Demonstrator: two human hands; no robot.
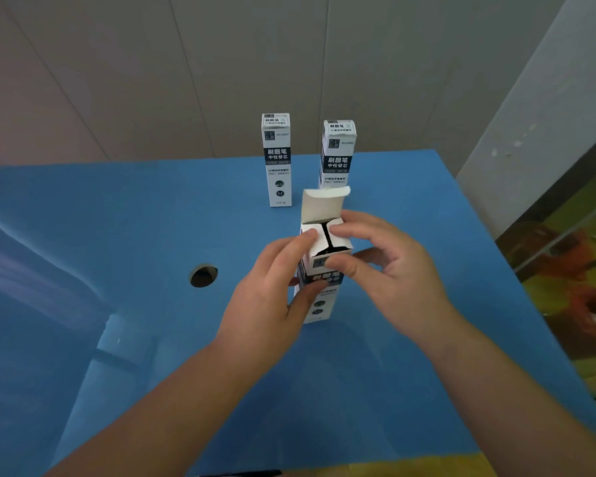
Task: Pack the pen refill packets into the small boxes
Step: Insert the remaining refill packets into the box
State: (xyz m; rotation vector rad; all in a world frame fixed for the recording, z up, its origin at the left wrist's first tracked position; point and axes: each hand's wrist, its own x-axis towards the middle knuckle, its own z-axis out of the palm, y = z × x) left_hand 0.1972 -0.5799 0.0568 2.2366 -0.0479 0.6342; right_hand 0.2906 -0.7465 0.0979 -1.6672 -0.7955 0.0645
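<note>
A tall white and dark blue small box (pixel 319 304) stands upright on the blue table (pixel 124 235), near its middle. Its top lid flap points up and the two side flaps are folded in over the opening. My left hand (pixel 269 297) grips the box's left side, with a fingertip on the left flap. My right hand (pixel 389 266) pinches the top right of the box, forefinger on the right flap and thumb on the front face. Two more such boxes, one (pixel 277 160) and another (pixel 338 153), stand shut behind it. No refill packet shows.
A round hole (pixel 203 276) is cut in the table left of my hands. A panelled wall rises just behind the table's far edge. The table's right edge runs diagonally beside my right arm, with a patterned floor beyond.
</note>
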